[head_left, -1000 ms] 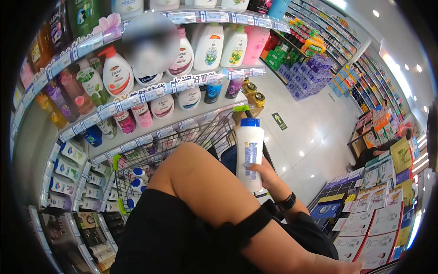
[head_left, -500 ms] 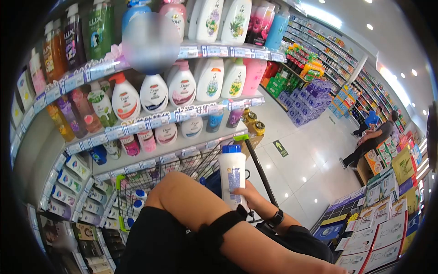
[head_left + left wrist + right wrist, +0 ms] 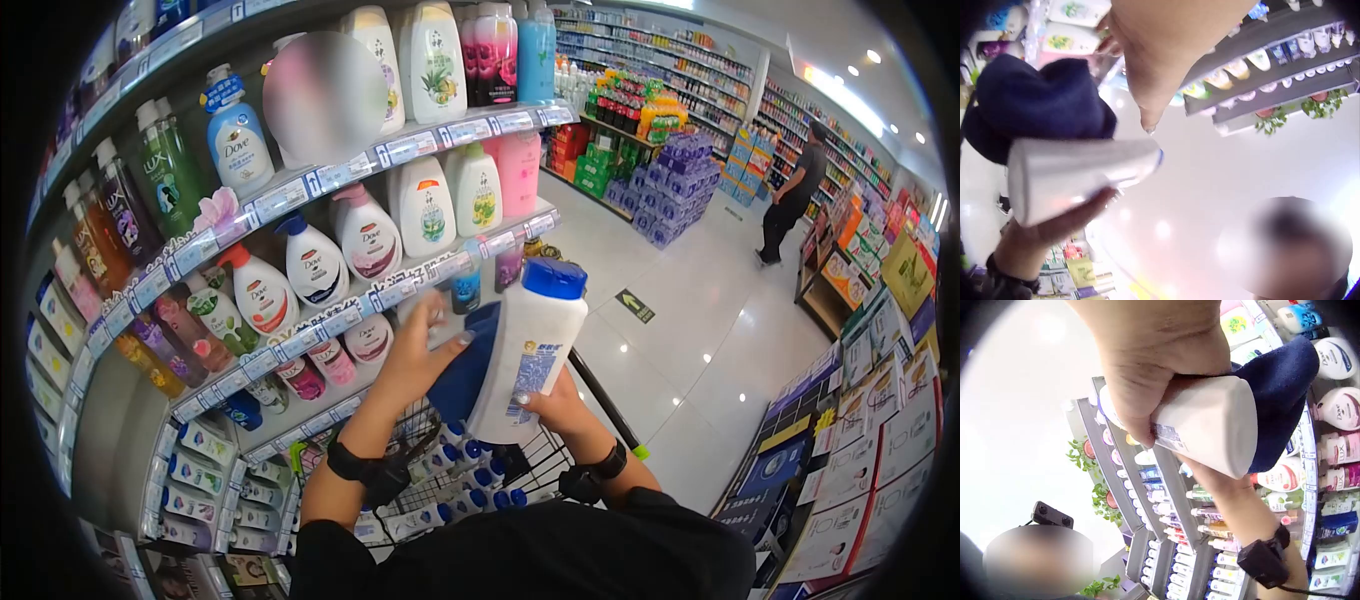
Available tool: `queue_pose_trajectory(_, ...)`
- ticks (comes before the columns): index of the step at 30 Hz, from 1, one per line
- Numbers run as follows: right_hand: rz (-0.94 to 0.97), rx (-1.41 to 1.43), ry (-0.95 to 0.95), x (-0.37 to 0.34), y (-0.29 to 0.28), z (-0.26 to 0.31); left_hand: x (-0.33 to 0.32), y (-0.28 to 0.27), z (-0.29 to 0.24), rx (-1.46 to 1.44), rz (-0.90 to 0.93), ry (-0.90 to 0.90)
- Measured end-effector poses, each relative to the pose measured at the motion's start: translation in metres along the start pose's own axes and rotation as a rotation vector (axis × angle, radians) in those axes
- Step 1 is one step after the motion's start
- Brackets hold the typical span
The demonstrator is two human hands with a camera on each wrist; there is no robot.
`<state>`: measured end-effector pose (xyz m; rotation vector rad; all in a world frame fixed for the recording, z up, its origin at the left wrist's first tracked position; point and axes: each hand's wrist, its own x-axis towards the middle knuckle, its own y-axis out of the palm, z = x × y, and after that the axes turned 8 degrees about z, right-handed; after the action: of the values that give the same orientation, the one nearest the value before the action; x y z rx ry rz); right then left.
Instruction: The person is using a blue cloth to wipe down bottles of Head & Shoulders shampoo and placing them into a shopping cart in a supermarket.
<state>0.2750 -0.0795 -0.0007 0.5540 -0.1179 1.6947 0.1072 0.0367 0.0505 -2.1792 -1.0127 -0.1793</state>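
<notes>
Bottle (image 3: 542, 345) stays gripped by right hand (image 3: 566, 408); left hand (image 3: 412, 355) arrives beside cloth (image 3: 462, 378), fingers spread from thumb (contact unclear): two-handed work likely.

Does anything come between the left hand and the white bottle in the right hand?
Yes: in the head view, the dark blue cloth lies between the left hand and the side of the white bottle, which the right hand grips. Nothing visible covers the bottle's blue cap.

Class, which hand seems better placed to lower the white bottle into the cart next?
Probably the right hand: it grips the white bottle. The left hand is near the dark blue cloth, not holding the bottle.
</notes>
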Motion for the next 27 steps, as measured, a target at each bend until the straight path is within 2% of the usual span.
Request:
queue_pose_trajectory(2, 0.046, 0.11, 0.03, 0.003, 0.004, -0.001, -0.003, -0.001, 0.016, -0.187, 0.38, -0.315)
queue_pose_trajectory(5, 0.077, 0.224, 0.092, 0.003, 0.006, -0.005, -0.018, 0.013, 0.042, -0.34, 0.31, 0.002)
queue_pose_trajectory(7, 0.057, 0.3, 0.113, 0.0, 0.008, -0.006, -0.015, -0.004, 0.016, -0.369, 0.502, -0.302)
queue_pose_trajectory(9, 0.038, 0.348, 0.148, -0.006, 0.004, -0.008, -0.015, -0.005, 0.033, -0.581, 0.588, -0.278)
queue_pose_trajectory(10, 0.03, 0.373, 0.162, -0.008, 0.002, -0.01, -0.015, -0.005, 0.037, -0.766, 0.596, -0.323)
queue_pose_trajectory(13, 0.0, 0.354, 0.14, -0.017, -0.005, -0.02, -0.02, -0.009, 0.023, -0.921, 0.598, -0.359)
queue_pose_trajectory(15, -0.04, 0.382, 0.141, -0.024, -0.007, -0.028, -0.021, -0.009, 0.017, -0.936, 0.531, -0.369)
queue_pose_trajectory(20, -0.092, 0.464, 0.139, -0.031, -0.006, -0.038, -0.019, -0.001, 0.002, -0.963, 0.541, -0.358)
queue_pose_trajectory(23, -0.105, 0.475, 0.095, -0.03, -0.008, -0.044, -0.021, 0.013, -0.003, -1.243, 0.449, -0.47)
queue_pose_trajectory(24, -0.117, 0.492, 0.077, -0.029, -0.01, -0.046, -0.021, 0.015, 0.001, -1.282, 0.529, -0.424)
queue_pose_trajectory(27, -0.159, 0.467, 0.068, -0.029, -0.014, -0.049, -0.024, 0.029, 0.0, -0.991, 0.515, -0.352)
